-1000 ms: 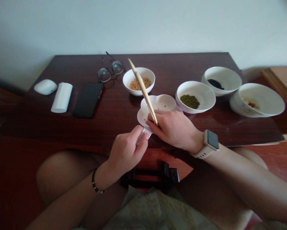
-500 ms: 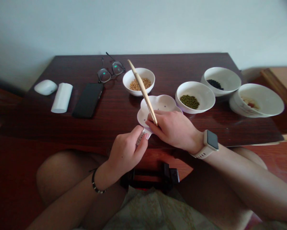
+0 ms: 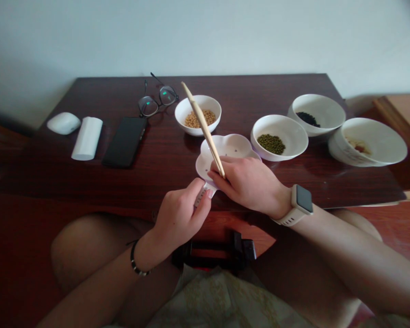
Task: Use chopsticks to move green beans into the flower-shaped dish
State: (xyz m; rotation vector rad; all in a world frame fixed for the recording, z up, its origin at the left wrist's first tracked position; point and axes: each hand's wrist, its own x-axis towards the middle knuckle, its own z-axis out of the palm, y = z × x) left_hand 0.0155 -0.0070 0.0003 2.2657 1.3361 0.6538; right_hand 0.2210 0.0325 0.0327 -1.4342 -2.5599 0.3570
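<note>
Dark reddish-brown wood-grain table [image 3: 256, 98], left hand [image 3: 179, 210] pinching the white handle [image 3: 209, 187] of a white flower-shaped dish [image 3: 239, 145] near the front edge, right hand [image 3: 251, 183] gripping pale wooden chopsticks [image 3: 204, 125] above it; tugging that handle could tip the dish.

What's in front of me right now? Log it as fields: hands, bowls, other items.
Left hand: holds the handle of the flower-shaped dish
Right hand: holds wooden chopsticks over the dish
Bowls: tan beans bowl; green beans bowl; black grains bowl; rightmost bowl, contents unclear
Left side of table: glasses, black phone, white cylinder, white rounded object
</note>
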